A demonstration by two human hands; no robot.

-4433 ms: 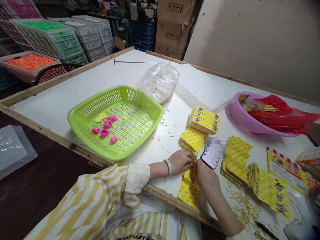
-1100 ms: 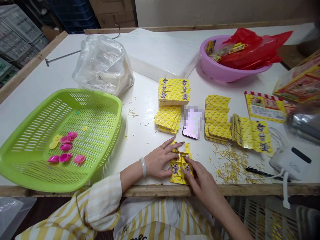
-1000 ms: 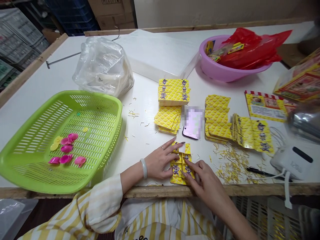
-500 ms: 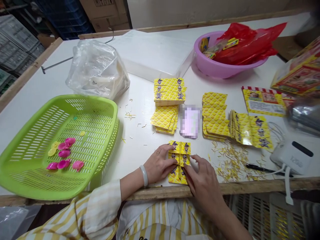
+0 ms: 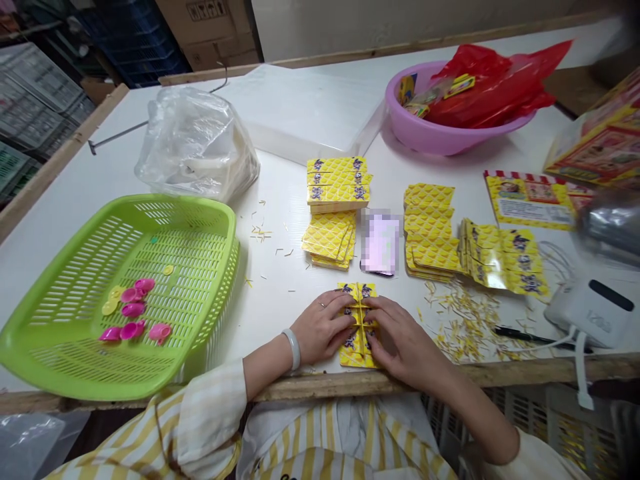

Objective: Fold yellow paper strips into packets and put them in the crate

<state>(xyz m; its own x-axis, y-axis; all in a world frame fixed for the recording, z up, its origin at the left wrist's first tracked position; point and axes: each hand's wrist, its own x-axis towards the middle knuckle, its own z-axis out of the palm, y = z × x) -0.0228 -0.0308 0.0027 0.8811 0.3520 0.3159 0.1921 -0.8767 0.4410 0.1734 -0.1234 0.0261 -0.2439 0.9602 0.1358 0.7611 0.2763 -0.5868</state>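
Note:
A yellow printed card (image 5: 358, 360) with folded-up flaps and small purple cartoon figures lies at the table's front edge. My left hand (image 5: 325, 325) grips its left side, fingers bent over the flaps. From the right, my right hand (image 5: 403, 340) presses fingertips on the card's other half, thumb near its lower part. The fingers cover much of the middle. Just beyond sit a yellow card stack (image 5: 330, 237), a taller stack with cartoon figures (image 5: 337, 181) and a blurred-out pink rectangle (image 5: 380, 241).
At left stands a green basket (image 5: 210, 280) holding small pink and yellow plastic pieces. More yellow cards (image 5: 430, 227) lie to the right, beside scattered yellow scraps (image 5: 463, 327), a black pen (image 5: 525, 335) and a white power bank (image 5: 593, 310). A purple basin (image 5: 450, 140) stands behind.
My right hand has moved up and inward over the card, its fingers now resting on the upper right flaps. My left hand stays at the left side.

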